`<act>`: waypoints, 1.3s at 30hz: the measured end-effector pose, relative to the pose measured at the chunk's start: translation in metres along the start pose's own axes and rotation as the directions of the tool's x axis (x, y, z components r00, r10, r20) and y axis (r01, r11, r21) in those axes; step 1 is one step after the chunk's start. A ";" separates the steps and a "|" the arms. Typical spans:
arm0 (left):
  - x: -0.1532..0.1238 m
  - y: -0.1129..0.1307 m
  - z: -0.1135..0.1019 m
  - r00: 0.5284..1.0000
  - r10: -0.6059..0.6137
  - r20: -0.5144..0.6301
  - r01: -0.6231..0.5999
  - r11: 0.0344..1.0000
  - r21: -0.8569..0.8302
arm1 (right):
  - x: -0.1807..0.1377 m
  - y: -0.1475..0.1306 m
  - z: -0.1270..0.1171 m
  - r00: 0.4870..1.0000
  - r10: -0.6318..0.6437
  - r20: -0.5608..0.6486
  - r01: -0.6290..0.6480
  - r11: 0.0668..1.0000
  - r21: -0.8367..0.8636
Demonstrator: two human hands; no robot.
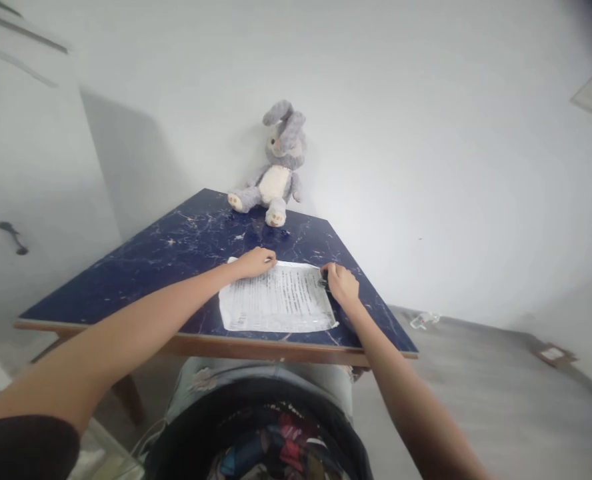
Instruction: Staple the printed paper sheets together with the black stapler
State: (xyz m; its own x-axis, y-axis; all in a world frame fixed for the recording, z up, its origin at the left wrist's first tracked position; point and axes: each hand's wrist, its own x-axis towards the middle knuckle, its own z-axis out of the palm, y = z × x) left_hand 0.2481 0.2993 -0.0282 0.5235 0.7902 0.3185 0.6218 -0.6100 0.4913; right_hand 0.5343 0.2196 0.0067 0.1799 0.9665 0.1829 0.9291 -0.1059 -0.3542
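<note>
A crumpled sheet of printed paper (276, 300) lies flat near the front edge of the blue marbled table (151, 267). At its far edge, my left hand (256, 262) is closed with the fingertips pinched on the paper's border. My right hand (343, 283) is curled around a small black object (325, 274) at the paper's upper right edge. Most of that object is covered by the fingers, so its kind cannot be made out.
A grey plush rabbit (281, 160) sits at the back of the table against the white wall. To the left stands a white cabinet with a dark handle (13, 239). Clear plastic packaging (425, 320) and a small brown box (556, 355) are on the floor at right.
</note>
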 end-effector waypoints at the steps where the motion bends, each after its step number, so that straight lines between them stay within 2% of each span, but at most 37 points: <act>1: -0.001 0.002 -0.001 1.000 0.001 -0.005 -0.001 1.000 0.001 | 0.000 0.000 0.000 1.000 0.003 -0.008 -0.003 1.000 0.003; 9: -0.008 0.013 -0.004 0.999 -0.031 -0.034 0.031 1.000 -0.002 | -0.003 -0.002 0.001 0.999 -0.021 -0.036 0.021 1.000 -0.019; 18: 0.001 -0.004 0.007 0.999 -0.004 -0.036 0.003 1.000 -0.008 | -0.005 0.001 0.011 0.992 -0.042 -0.121 0.022 0.987 -0.158; 22: 0.001 -0.001 0.004 0.999 -0.035 0.000 0.035 0.999 0.014 | -0.008 -0.004 0.009 0.992 -0.065 -0.111 0.040 0.976 -0.214; 25: -0.005 0.008 -0.001 0.996 -0.086 0.008 0.086 0.996 0.032 | -0.014 -0.009 0.005 0.991 -0.111 -0.080 0.084 0.955 -0.283; 30: -0.009 0.014 -0.004 0.996 -0.089 0.002 0.089 0.992 0.094 | -0.015 -0.008 0.010 0.966 -0.240 -0.094 0.179 0.889 -0.422; 39: -0.012 0.020 -0.006 0.995 -0.095 0.027 0.090 0.985 0.147 | -0.010 -0.004 0.020 0.941 -0.331 -0.070 0.256 0.832 -0.492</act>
State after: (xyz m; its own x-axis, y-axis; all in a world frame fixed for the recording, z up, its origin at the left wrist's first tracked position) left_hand 0.2509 0.2780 -0.0177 0.4777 0.8426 0.2485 0.7450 -0.5385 0.3936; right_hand 0.5221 0.2147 -0.0123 -0.1153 0.9283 0.3534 0.9782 0.0442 0.2029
